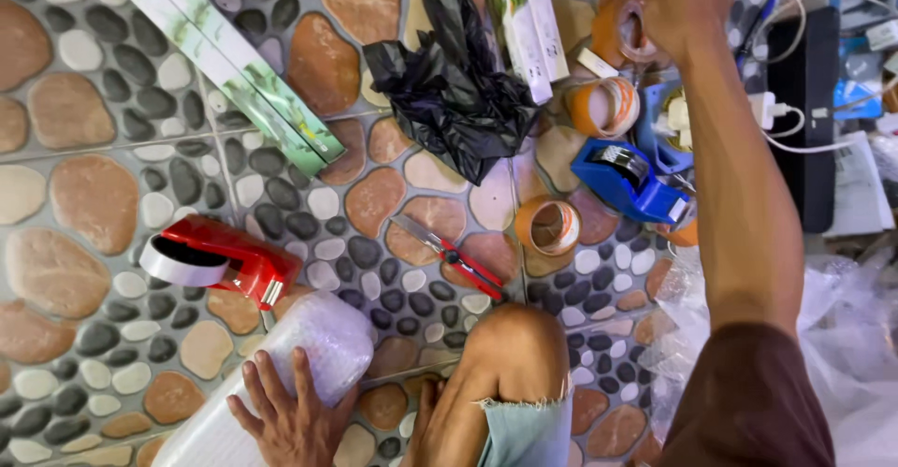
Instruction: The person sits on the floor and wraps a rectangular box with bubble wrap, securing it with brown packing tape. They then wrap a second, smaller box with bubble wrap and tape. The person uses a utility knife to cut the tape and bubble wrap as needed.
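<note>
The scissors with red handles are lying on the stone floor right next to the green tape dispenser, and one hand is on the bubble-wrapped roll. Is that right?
Not quite. The head view shows the scissors lying between a red tape dispenser and a blue one; none is green. The left hand does rest on the bubble-wrapped roll.

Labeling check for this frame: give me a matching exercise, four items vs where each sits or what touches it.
Items:
1. red tape dispenser
2. blue tape dispenser
3. scissors
4. bubble-wrapped roll

Places:
A. under the left hand
B. beside the right forearm, among tape rolls
C. on the tiles just ahead of the knee
D. on the floor at left, just beyond the wrapped roll

Pairs: 1-D, 2-B, 3-C, 4-A
</note>
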